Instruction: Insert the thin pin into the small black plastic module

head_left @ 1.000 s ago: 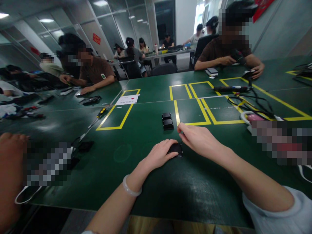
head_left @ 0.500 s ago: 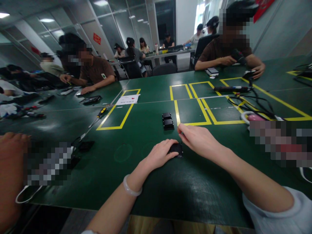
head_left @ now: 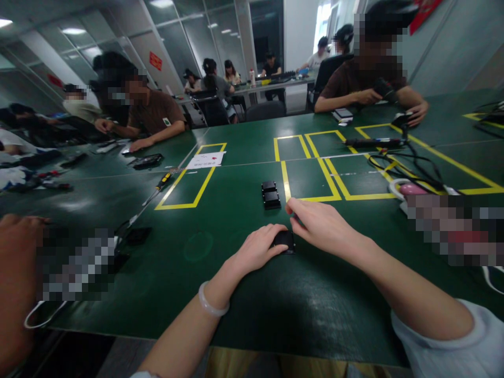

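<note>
On the green table lies a flat black square part. My left hand grips it from the left, fingers over its far side and thumb along its near side. Just above its right far corner is my right hand, thumb and fingertips pinched together; whatever is between them is hidden or too small to make out. Beyond both hands, a second black piece with two square sections rests on the table, touched by neither hand.
Yellow tape outlines mark the table ahead. A black-and-yellow screwdriver and a white paper lie to the left. Black cables and a white tape roll are at right. Co-workers sit across; another person's hand is at far left.
</note>
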{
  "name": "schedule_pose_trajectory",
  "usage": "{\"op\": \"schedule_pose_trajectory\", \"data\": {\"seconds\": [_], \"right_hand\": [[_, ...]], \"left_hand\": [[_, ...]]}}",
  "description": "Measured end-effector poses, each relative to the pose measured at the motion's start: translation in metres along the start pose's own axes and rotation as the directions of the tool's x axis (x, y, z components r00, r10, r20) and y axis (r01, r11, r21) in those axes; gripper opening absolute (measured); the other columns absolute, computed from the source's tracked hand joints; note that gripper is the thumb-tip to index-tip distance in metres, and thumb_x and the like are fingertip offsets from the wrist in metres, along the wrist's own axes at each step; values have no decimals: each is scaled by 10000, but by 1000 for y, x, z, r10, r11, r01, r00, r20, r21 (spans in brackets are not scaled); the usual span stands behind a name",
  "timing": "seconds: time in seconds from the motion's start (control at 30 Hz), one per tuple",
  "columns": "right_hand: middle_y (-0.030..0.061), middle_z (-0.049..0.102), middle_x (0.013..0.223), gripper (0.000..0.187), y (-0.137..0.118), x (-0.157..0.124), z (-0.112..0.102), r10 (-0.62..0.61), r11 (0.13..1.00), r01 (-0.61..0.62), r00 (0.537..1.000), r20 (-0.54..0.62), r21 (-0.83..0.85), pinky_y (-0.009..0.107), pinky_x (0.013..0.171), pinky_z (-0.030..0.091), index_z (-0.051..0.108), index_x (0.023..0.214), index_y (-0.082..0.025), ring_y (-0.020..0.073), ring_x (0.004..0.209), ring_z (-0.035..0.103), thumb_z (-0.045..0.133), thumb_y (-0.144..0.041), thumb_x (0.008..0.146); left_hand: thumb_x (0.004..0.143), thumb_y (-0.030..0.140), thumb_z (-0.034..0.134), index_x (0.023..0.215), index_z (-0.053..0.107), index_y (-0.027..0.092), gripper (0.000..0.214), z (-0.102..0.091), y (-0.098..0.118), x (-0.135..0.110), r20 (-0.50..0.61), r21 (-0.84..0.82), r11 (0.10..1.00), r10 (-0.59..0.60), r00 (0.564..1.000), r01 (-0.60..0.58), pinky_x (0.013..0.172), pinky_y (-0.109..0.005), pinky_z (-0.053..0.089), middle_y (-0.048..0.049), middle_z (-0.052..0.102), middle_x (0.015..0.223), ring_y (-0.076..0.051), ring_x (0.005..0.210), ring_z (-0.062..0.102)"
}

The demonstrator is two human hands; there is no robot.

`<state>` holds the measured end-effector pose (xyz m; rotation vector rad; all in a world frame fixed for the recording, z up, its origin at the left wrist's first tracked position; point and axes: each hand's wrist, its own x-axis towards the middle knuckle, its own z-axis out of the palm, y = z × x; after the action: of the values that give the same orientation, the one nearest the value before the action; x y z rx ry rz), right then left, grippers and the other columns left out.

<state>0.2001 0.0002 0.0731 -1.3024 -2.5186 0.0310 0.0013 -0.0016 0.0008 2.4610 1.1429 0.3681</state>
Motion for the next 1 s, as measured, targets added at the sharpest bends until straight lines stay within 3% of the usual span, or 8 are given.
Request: {"op": "schedule_pose_trajectory", "data": {"seconds": [0.13,0.37,0.57,0.77,0.9,1.0], "right_hand": [[34,666,758,213,-1,2,1,55,995,-52,998,35,-80,279,541,249,500,910,-197,187,676,608,391,-376,953],[32,667,838,114,-1,-1,-1,-5,999,4,1000,-4,-46,271,571,276,493,939,-190,163,726,599,386,-231,939],[30,664,709,253,-2,1,0,31,983,-28,999,16,-184,293,575,264,518,891,-196,186,625,591,349,-366,971],[37,675,864,143,-1,-1,-2,-19,998,19,1000,-5,-67,276,593,300,502,974,-188,176,759,615,382,-262,953],[42,674,734,273,-2,0,-1,32,984,-29,999,15,-174,297,593,291,529,897,-193,197,669,616,352,-389,968],[40,673,705,256,-2,1,0,48,976,-42,999,25,-214,294,572,268,534,867,-197,194,639,615,351,-343,969]], "left_hand": [[925,402,517,1250,450,234,372,-1,0,0,2,3,1000,-2,1000,2,927,-386,467,-64,584,1183,-236,1070,573],[928,407,511,1227,464,236,348,-3,3,-1,6,-5,1000,1,1000,-1,909,-378,475,-59,585,1173,-233,1054,578],[924,400,522,1241,454,235,364,-1,1,0,6,7,1000,-3,1000,3,927,-381,468,-60,582,1184,-234,1069,572],[925,398,520,1231,463,241,348,-2,1,-1,8,-1,1000,0,1000,0,919,-367,471,-50,582,1179,-222,1062,573],[919,398,531,1244,455,235,372,0,0,-1,3,4,1000,-6,1000,6,928,-373,468,-56,581,1186,-226,1071,571],[923,404,521,1245,458,241,366,0,1,0,6,1,1000,-5,1000,5,931,-376,466,-56,581,1188,-229,1075,571]]}}
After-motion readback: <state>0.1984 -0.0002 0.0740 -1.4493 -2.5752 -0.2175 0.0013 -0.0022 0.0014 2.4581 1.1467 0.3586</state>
